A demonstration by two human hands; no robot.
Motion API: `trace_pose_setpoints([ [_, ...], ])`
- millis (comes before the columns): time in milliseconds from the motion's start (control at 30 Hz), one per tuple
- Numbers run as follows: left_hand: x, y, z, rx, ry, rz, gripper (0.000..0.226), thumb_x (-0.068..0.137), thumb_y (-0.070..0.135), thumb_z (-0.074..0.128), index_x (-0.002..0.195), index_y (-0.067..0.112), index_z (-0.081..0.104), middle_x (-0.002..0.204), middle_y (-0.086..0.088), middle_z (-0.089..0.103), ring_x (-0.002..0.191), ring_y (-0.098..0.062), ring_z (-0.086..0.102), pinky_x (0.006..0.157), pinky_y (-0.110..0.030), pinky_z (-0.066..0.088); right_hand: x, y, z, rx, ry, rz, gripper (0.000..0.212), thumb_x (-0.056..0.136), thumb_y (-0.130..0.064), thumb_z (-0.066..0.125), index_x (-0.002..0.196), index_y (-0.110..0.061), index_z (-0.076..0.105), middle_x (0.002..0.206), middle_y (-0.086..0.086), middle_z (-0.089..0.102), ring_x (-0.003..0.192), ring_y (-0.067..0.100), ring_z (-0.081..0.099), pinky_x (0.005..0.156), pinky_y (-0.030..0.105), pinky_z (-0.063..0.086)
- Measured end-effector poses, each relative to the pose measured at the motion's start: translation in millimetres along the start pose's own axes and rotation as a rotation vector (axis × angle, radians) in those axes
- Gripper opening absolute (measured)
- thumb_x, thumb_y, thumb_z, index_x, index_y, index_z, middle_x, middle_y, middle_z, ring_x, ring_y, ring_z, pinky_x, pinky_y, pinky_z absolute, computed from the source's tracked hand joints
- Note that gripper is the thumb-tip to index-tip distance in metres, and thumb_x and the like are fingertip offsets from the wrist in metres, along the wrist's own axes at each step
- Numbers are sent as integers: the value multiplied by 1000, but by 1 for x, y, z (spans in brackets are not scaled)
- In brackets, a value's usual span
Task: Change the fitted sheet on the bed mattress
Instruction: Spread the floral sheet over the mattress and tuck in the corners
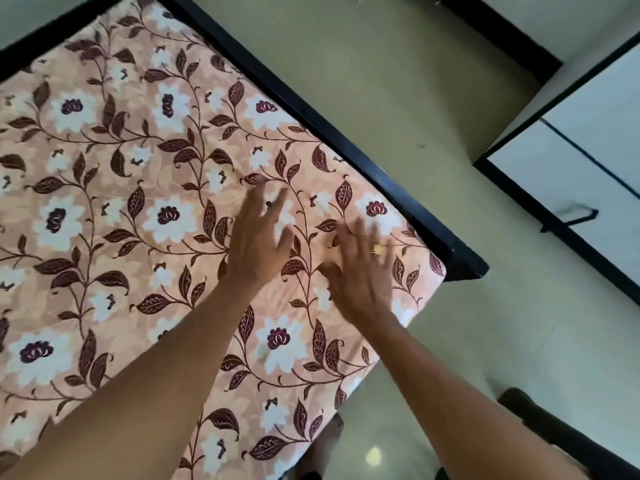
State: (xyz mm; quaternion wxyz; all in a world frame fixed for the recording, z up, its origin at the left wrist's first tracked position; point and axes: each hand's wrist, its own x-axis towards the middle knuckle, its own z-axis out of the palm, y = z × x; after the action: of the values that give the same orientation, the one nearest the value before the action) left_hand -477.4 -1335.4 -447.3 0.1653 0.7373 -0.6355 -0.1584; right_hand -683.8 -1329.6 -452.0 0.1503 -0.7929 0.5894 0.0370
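Note:
A peach fitted sheet [131,174] with white flowers and dark brown leaves covers the mattress and lies flat over its near right corner. My left hand [258,237] is spread over the sheet with straight fingers, a little in from that corner. My right hand [360,271] lies beside it, closer to the corner, fingers straight and blurred by motion, with a yellow ring on one finger. Neither hand holds anything.
A black bed frame [346,133] runs along the mattress's far side and ends in a corner at the right. A pale green floor [398,64] surrounds it. A white cupboard [571,161] with black edging and a dark handle stands at right.

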Motion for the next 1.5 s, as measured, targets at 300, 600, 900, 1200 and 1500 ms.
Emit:
trace_pose_setpoints([
  [300, -79, -30, 10, 214, -243, -479, 109, 85, 84, 44, 162, 27, -6, 167, -28, -3, 153, -51, -4, 118, -72, 10, 113, -12, -10, -143, 2, -314, 65, 107, -51, 11, 165, -23, 0, 172, -1, -2, 159, 19, -3, 127, 54, 0],
  [600, -67, -26, 5, 190, -420, -540, 143, 63, 98, 51, 156, 24, -28, 160, -30, -29, 146, -54, -28, 115, -76, 2, 155, -34, -16, -192, -102, -522, 72, 102, -71, 14, 161, -40, -11, 171, -7, -16, 158, 28, -13, 127, 58, 8],
  [900, -57, -17, -2, 205, -503, -614, 147, 66, 93, 56, 149, 21, -41, 153, -31, -39, 142, -55, -34, 115, -76, -2, 173, -46, -29, -229, -285, -452, 76, 103, -68, 8, 155, -29, -31, 163, 0, -39, 149, 25, -37, 124, 54, -15],
  [1200, -49, 2, 6, 273, -499, -748, 145, 69, 84, 66, 150, 22, -37, 156, -29, -37, 144, -54, -32, 115, -77, 2, 188, -50, -23, -251, -472, -471, 87, 101, -68, 11, 149, -18, -41, 153, 9, -51, 140, 33, -48, 113, 56, -29],
  [1500, -37, 19, 9, 282, -505, -926, 148, 66, 74, 77, 155, 28, -31, 163, -20, -32, 150, -49, -22, 108, -79, 25, 197, -53, -21, -216, -605, -492, 96, 99, -71, 17, 145, -14, -45, 148, 12, -56, 136, 34, -51, 117, 60, -25],
])
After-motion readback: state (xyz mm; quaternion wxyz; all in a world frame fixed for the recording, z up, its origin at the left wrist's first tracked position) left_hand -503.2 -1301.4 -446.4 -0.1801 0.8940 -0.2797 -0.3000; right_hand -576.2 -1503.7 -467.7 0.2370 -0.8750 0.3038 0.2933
